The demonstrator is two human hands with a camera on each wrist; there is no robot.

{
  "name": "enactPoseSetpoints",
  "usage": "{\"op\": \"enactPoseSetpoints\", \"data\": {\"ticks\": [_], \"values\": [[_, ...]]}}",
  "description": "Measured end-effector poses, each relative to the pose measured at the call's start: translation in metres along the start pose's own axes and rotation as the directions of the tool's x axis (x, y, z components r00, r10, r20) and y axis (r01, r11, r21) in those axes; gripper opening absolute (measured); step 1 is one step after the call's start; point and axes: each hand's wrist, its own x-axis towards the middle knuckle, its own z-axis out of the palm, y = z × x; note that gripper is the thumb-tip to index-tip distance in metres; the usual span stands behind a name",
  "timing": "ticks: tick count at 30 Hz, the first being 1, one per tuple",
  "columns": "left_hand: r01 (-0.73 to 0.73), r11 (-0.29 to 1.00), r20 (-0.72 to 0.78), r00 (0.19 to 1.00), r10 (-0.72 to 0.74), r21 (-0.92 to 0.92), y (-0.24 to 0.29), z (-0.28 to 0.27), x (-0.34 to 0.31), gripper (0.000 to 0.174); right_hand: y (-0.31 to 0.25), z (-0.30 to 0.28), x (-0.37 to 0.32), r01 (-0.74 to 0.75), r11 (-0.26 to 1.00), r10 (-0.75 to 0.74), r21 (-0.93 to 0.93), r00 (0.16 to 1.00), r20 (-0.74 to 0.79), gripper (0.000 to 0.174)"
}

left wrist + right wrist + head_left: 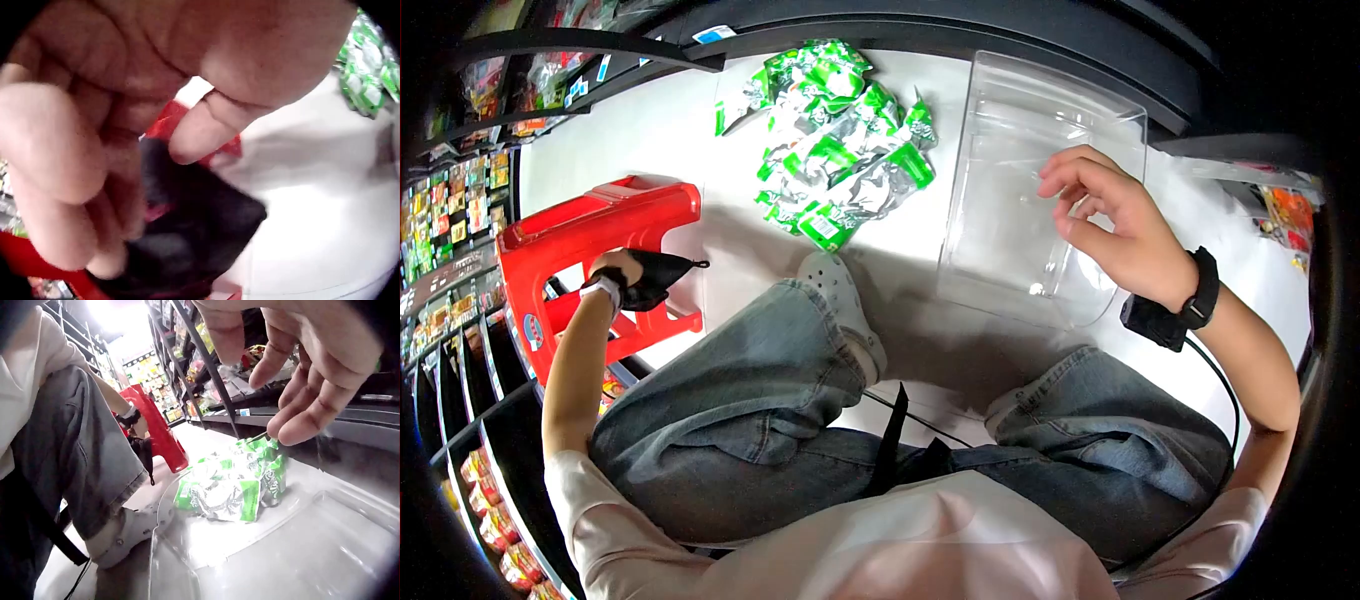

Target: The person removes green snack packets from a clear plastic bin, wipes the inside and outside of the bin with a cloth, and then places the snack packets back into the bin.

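Observation:
My left hand (624, 268) grips a bunched black cloth thing (662, 280) with a pointed end, over a red plastic stool (590, 225) lying on its side. In the left wrist view the thumb and curled fingers close around the black cloth (200, 231). My right hand (1115, 215) is raised over a clear plastic bin (1000, 200), its fingers loosely bent and holding nothing. To the bin's left lies a heap of green and silver snack packets (830, 160) on the white floor. The right wrist view shows the packets (225, 497) beyond the bin's clear edge.
Dark store shelves (1040, 30) run along the far side. More shelves with packaged goods (460, 215) stand at the left. My shoe (840, 310) rests on the floor just short of the heap, and my bent legs in jeans (720, 390) frame the near side.

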Motion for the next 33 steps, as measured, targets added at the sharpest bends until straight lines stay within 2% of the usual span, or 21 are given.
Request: {"op": "enactPoseSetpoints", "data": {"ticks": [1, 2, 3, 4, 5, 6, 7, 8, 9, 14, 16, 19, 21, 24, 25, 27, 28, 30, 31, 32, 33], "values": [[-0.115, 0.993, 0.006, 0.993, 0.114, 0.032, 0.025, -0.015, -0.003, 0.038, 0.001, 0.0, -0.003, -0.005, 1.0, 0.005, -0.003, 1.0, -0.005, 0.022], [-0.311, 0.926, 0.067, 0.95, 0.304, 0.213, 0.06, -0.047, -0.02, 0.035, 0.001, 0.0, -0.005, -0.006, 1.0, 0.006, -0.015, 1.0, -0.007, 0.022], [-0.488, 0.79, 0.157, 0.871, 0.464, 0.372, 0.088, -0.077, -0.031, 0.032, 0.001, 0.0, -0.007, -0.006, 1.0, 0.006, -0.029, 1.0, -0.01, 0.022], [-0.571, 0.802, -0.191, 0.78, 0.596, 0.173, 0.111, -0.065, -0.009, 0.028, 0.001, 0.0, -0.009, -0.008, 0.999, 0.007, -0.034, 1.0, -0.016, 0.022], [-0.606, 0.795, -0.311, 0.761, 0.57, -0.028, 0.148, -0.109, -0.055, 0.028, 0.0, 0.001, -0.011, -0.013, 0.999, 0.013, -0.036, 1.0, -0.02, 0.022], [-0.668, 0.734, -0.389, 0.714, 0.582, -0.127, 0.175, -0.131, -0.075, 0.026, -0.002, 0.001, -0.014, -0.019, 0.999, 0.018, -0.038, 1.0, -0.025, 0.023], [-0.79, 0.559, -0.471, 0.605, 0.641, -0.252, 0.196, -0.148, -0.092, 0.021, -0.005, 0.001, -0.017, -0.02, 0.999, 0.018, -0.045, 0.999, -0.033, 0.023], [-0.854, 0.469, -0.534, 0.512, 0.673, -0.226, 0.215, -0.153, -0.097, 0.017, -0.009, 0.001, -0.02, -0.013, 0.999, 0.011, -0.049, 0.999, -0.042, 0.023], [-0.852, 0.489, -0.522, 0.509, 0.684, -0.19, 0.229, -0.169, -0.12, 0.016, -0.013, 0.0, -0.023, -0.007, 0.999, 0.004, -0.052, 0.999, -0.052, 0.024], [-0.828, 0.543, -0.541, 0.395, 0.742, 0.141, 0.273, -0.182, -0.132, 0.023, -0.021, 0.0, -0.045, -0.01, 0.995, -0.003, -0.096, 0.992, -0.126, 0.025], [-0.821, 0.532, -0.434, 0.409, 0.803, 0.209, 0.281, -0.188, -0.129, 0.026, -0.022, 0.0, -0.052, -0.032, 0.994, 0.016, -0.103, 0.988, -0.156, 0.025], [-0.798, 0.545, -0.427, 0.412, 0.805, 0.257, 0.293, -0.183, -0.108, 0.026, -0.022, 0.002, -0.062, -0.052, 0.992, 0.034, -0.112, 0.986, -0.163, 0.025], [-0.8, 0.559, -0.468, 0.417, 0.779, 0.217, 0.296, -0.177, -0.097, 0.025, -0.02, 0.003, -0.065, -0.074, 0.992, 0.057, -0.1, 0.985, -0.161, 0.024], [-0.835, 0.55, -0.426, 0.51, 0.747, -0.035, 0.294, -0.181, -0.092, 0.022, -0.013, 0.004, -0.065, -0.085, 0.991, 0.07, -0.105, 0.988, -0.135, 0.023], [-0.841, 0.535, -0.39, 0.52, 0.76, -0.08, 0.29, -0.185, -0.094, 0.025, -0.012, 0.004, -0.063, -0.084, 0.991, 0.07, -0.104, 0.989, -0.129, 0.023], [-0.779, 0.589, -0.188, 0.624, 0.758, -0.214, 0.282, -0.207, -0.104, 0.029, -0.008, 0.003, -0.059, -0.082, 0.993, 0.072, -0.087, 0.991, -0.115, 0.02], [-0.848, 0.472, -0.183, 0.518, 0.836, -0.242, 0.274, -0.217, -0.105, 0.029, -0.008, 0.002, -0.057, -0.078, 0.993, 0.069, -0.088, 0.992, -0.11, 0.02], [-0.84, 0.377, -0.218, 0.482, 0.849, -0.39, 0.252, -0.24, -0.125, 0.026, -0.01, 0.001, -0.049, -0.121, 0.989, 0.119, -0.084, 0.992, -0.034, 0.016], [-0.876, 0.252, -0.287, 0.387, 0.876, -0.411, 0.241, -0.251, -0.132, 0.025, -0.008, 0.001, -0.046, -0.12, 0.989, 0.118, -0.086, 0.993, -0.031, 0.016], [-0.95, 0.164, -0.404, 0.265, 0.876, -0.266, 0.231, -0.26, -0.133, 0.022, -0.003, 0.001, -0.042, -0.16, 0.986, 0.16, 0.034, 0.987, -0.003, 0.013], [-0.945, 0.119, -0.424, 0.247, 0.871, -0.306, 0.217, -0.275, -0.156, 0.019, 0.0, 0.001, -0.037, -0.202, 0.967, 0.199, 0.152, 0.979, 0.031, 0.011]]}}
